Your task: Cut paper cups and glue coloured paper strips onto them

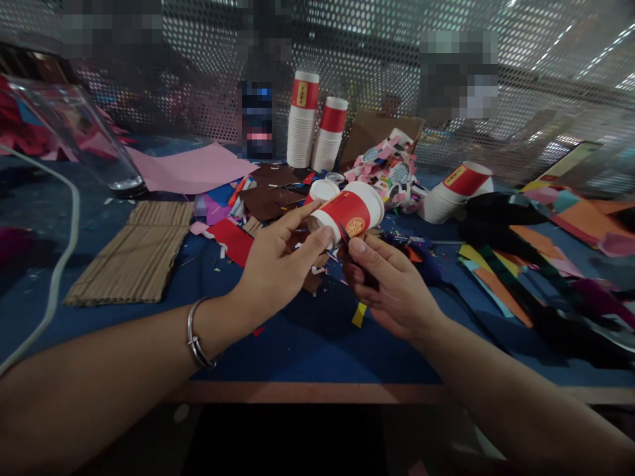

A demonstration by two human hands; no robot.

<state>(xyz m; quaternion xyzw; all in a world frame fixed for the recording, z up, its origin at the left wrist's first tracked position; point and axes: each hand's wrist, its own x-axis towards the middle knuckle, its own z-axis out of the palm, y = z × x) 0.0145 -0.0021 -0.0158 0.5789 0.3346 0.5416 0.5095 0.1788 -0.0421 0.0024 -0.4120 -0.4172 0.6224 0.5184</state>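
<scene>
My left hand grips a red and white paper cup held on its side above the blue table, fingers at the cup's base. My right hand is closed around a small dark tool, probably scissors, with the blade tip against the cup's bottom edge. A metal bangle sits on my left wrist. Small paper scraps lie under both hands.
Two stacks of paper cups stand at the back, another stack lies tipped over. Corrugated cardboard and pink paper lie left, a clear glass far left, coloured paper strips right. A white cable crosses the left.
</scene>
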